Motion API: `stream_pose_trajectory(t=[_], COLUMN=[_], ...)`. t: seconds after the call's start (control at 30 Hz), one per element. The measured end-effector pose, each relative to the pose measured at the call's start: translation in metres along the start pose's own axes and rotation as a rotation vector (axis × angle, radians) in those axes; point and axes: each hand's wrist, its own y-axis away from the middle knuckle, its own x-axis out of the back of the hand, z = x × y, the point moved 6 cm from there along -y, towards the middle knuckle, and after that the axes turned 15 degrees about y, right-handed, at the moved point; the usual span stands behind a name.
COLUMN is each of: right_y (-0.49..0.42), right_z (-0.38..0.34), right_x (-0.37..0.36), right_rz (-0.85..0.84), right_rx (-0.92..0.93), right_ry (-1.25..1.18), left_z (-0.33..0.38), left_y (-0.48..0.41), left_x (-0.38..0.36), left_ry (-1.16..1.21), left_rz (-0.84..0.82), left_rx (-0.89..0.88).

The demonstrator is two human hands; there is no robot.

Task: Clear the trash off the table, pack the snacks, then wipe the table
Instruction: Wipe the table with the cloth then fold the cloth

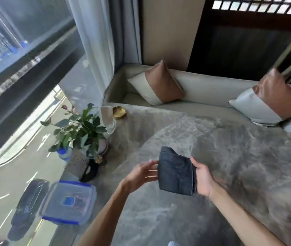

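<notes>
A folded dark blue-grey cloth (175,173) hangs just above the grey marble table (230,157). My right hand (202,178) grips its right edge, thumb on top. My left hand (141,176) is beside the cloth's left edge with its fingers spread, fingertips touching or nearly touching it. A clear plastic container with a blue-trimmed lid (68,203) sits closed at the table's left edge, with dark contents dimly visible inside.
A potted green plant (82,132), a blue-capped bottle (64,153), a clear glass (107,118), a gold dish (119,112) and a black object (89,172) line the window side. A sofa with two cushions (157,84) runs behind the table.
</notes>
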Motion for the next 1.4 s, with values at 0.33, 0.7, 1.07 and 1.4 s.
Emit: stream_pose_trajectory(t=[0.33, 0.7, 1.07, 1.4], right_y=[-0.094, -0.22, -0.268, -0.314], right_z=[0.006, -0.059, 0.007, -0.064], right_x=[-0.074, -0.109, -0.098, -0.123], right_rz=[-0.065, 0.192, 0.148, 0.491], right_rx=[-0.202, 0.095, 0.406, 0.455], right_ry=[0.279, 0.845, 1.925, 1.744], left_z=[0.036, 0.131, 0.079, 0.077], left_y=[0.0, -0.035, -0.049, -0.06], left_x=[0.105, 0.18, 0.219, 0.213], left_ry=[0.104, -0.261, -0.415, -0.813], left_rz=[0.197, 0.578, 0.951, 0.959], left_rx=[0.001, -0.412, -0.131, 0.032])
